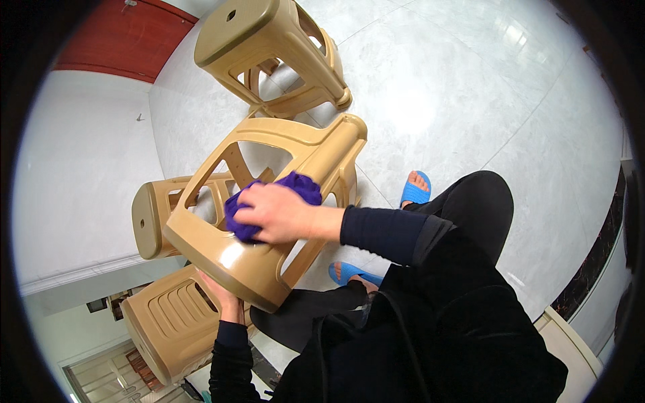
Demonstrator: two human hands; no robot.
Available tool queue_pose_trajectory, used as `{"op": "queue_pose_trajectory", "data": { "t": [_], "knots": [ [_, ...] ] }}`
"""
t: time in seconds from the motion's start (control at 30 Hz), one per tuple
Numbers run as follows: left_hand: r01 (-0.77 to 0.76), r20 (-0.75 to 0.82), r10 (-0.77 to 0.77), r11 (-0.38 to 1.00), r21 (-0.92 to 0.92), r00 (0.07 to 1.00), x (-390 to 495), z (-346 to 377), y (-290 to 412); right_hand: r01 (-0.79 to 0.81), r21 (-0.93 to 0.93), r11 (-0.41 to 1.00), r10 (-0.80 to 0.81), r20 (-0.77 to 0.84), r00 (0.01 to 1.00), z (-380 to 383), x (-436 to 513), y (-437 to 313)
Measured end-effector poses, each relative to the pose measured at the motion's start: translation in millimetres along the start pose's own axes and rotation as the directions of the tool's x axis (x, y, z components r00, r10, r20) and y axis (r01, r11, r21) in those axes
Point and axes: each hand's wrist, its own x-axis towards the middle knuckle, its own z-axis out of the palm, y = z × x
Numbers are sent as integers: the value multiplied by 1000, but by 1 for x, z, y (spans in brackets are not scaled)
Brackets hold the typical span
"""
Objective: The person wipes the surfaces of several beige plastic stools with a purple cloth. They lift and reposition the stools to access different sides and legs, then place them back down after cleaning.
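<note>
A tan plastic stool lies tilted on its side in front of my body, its legs pointing up and away. My right hand presses a bunched purple cloth against the stool's side, near the top of a leg. My left hand is at the seat end of the same stool, its fingers partly hidden behind the seat.
Similar plastic stools stand around: one beyond, one to the left, and one at the lower left with a slatted side. A red door is at the upper left. My feet wear blue slippers on the grey tiled floor.
</note>
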Motion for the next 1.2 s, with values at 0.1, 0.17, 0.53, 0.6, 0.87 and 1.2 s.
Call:
{"op": "queue_pose_trajectory", "data": {
  "t": [0.1, 0.17, 0.53, 0.6, 0.87, 1.2],
  "knots": [
    [148, -23, -162, 946, -289, 987, -1, -13, -19, -252, -269, 930, 270, 30, 962, -28, -22, 57],
    [101, -54, -111, 983, -153, 992, 2, -18, -21, -405, -297, 865, 428, 16, 904, -51, -29, 78],
    [366, 170, -327, 768, -526, 930, 32, -80, -107, -270, -282, 921, 241, -132, 961, -40, 40, 137],
    [379, 222, -312, 829, -412, 924, 25, -66, -95, -198, -530, 825, 283, 82, 956, -18, 6, 133],
    [407, 228, -338, 735, -542, 913, 26, -55, -85, -271, -716, 644, 458, 76, 886, -56, -5, 183],
    [72, -9, -74, 984, -163, 997, 29, -52, -86, -789, 341, 511, 831, 40, 555, -171, -39, 197]
  ]
}}
